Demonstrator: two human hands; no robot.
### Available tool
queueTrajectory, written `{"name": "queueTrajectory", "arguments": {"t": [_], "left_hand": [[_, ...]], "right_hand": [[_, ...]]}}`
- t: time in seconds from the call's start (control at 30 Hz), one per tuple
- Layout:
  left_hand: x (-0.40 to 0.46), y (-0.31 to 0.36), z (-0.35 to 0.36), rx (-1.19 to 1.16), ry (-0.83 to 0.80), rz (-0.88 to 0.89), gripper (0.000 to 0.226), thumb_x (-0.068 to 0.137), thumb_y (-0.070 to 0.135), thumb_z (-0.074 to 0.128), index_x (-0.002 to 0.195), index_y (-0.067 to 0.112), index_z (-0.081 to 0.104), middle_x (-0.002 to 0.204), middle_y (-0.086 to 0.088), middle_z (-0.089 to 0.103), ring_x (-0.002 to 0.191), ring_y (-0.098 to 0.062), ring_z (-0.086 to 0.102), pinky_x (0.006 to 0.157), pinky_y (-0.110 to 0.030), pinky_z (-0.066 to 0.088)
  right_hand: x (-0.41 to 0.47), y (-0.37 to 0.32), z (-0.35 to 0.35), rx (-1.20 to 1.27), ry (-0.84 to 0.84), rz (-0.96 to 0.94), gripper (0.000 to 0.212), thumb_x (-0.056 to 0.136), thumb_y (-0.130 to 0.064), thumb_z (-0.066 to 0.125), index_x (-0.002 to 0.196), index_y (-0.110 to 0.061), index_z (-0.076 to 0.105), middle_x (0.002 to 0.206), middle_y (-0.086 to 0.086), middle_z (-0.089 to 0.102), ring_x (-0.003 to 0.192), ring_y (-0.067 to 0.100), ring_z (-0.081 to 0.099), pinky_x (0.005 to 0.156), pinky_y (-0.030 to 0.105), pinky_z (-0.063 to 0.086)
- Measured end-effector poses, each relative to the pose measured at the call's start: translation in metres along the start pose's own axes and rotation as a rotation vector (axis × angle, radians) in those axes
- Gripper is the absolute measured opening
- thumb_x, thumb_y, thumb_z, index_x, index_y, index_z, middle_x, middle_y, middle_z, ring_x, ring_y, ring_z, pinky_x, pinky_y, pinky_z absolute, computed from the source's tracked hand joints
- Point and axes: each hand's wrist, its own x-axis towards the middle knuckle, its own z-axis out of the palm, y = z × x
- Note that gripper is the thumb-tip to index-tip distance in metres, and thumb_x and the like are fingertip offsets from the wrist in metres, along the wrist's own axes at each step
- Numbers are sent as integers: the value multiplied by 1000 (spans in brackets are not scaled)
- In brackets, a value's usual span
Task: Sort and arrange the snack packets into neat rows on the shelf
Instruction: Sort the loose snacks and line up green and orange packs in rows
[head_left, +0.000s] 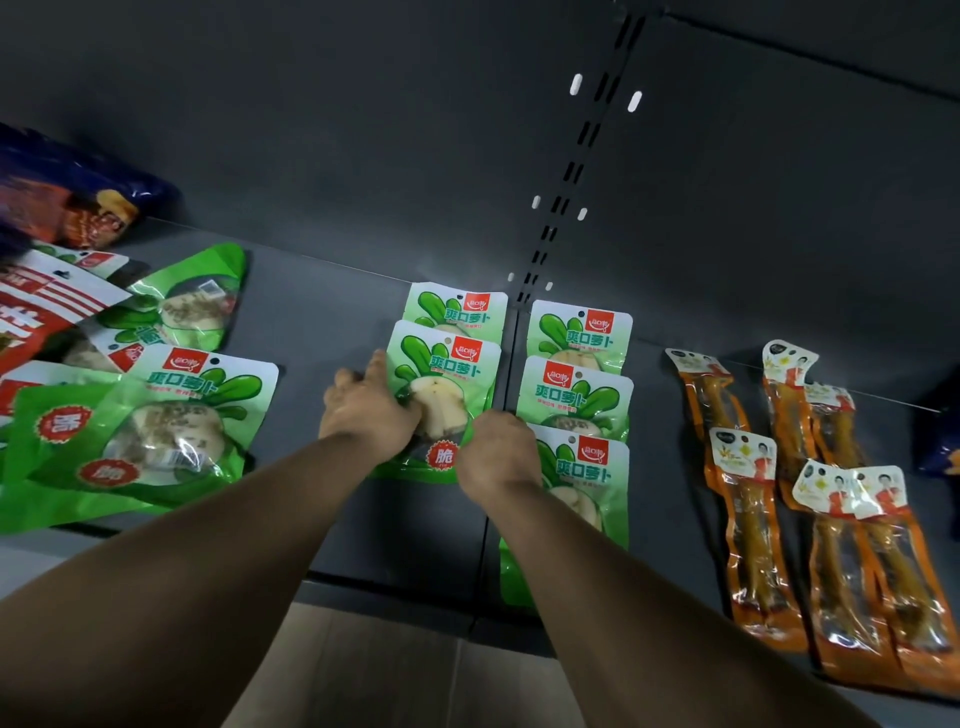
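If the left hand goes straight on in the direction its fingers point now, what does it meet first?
The left hand points up the shelf along the front green packet. Probably it would meet the rear green packet first, then the dark back wall; depth is unclear.

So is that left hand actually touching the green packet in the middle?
Touching. The head view shows the left hand lying on the left edge of the front green packet, fingers overlapping its wrapper.
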Motion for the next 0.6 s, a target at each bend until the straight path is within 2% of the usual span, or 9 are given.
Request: {"name": "queueTrajectory", "arguments": {"t": [0.1, 0.2, 0.3, 0.37, 0.43, 0.6], "left_hand": [[-1, 1, -3, -12, -25, 2, 80, 89, 40, 55, 153, 23, 10, 142, -18, 30, 133, -38, 28, 108, -43, 30], [-2, 2, -5, -56, -8, -10, 77, 88, 40, 56, 152, 22, 16, 141, -19, 31, 133, -39, 29, 108, -43, 29], [-3, -4, -14, -64, 94, -39, 62, 88, 36, 57, 142, 16, 34, 136, -19, 36, 128, -39, 34, 105, -41, 33], [-3, -14, -25, -7, 177, -39, 57, 88, 34, 56, 138, 13, 39, 135, -17, 36, 128, -37, 34, 104, -39, 33], [-3, -27, -40, 51, 254, -55, 55, 89, 34, 55, 138, 15, 40, 136, -15, 36, 129, -35, 34, 103, -39, 34], [-2, -71, -82, 196, 356, -288, 58, 88, 39, 53, 134, 8, 39, 141, -20, 31, 131, -36, 30, 103, -41, 32]], "right_hand": [[-2, 1, -1, -1, 3, 4, 31, 91, -7, 49, 120, 0, 55, 124, 16, 55, 109, 27, 56, 77, 27, 42], [-5, 1, -6, 15, 39, 3, 36, 90, -9, 52, 125, -2, 50, 131, 15, 44, 109, 29, 55, 80, 28, 43], [-8, -3, -8, 25, 121, -25, 39, 90, -16, 56, 126, -6, 47, 130, 12, 37, 106, 29, 55, 79, 30, 43], [-9, -8, -8, 51, 160, -61, 38, 91, -20, 55, 126, -8, 49, 129, 11, 38, 105, 29, 55, 77, 28, 42], [-10, -15, -5, 83, 173, -102, 35, 91, -20, 54, 124, -9, 52, 128, 12, 39, 105, 31, 54, 82, 31, 44], [-18, -33, 6, 113, 165, -170, 31, 92, -20, 55, 121, -13, 55, 130, 9, 39, 107, 31, 54, 83, 29, 42]]}}
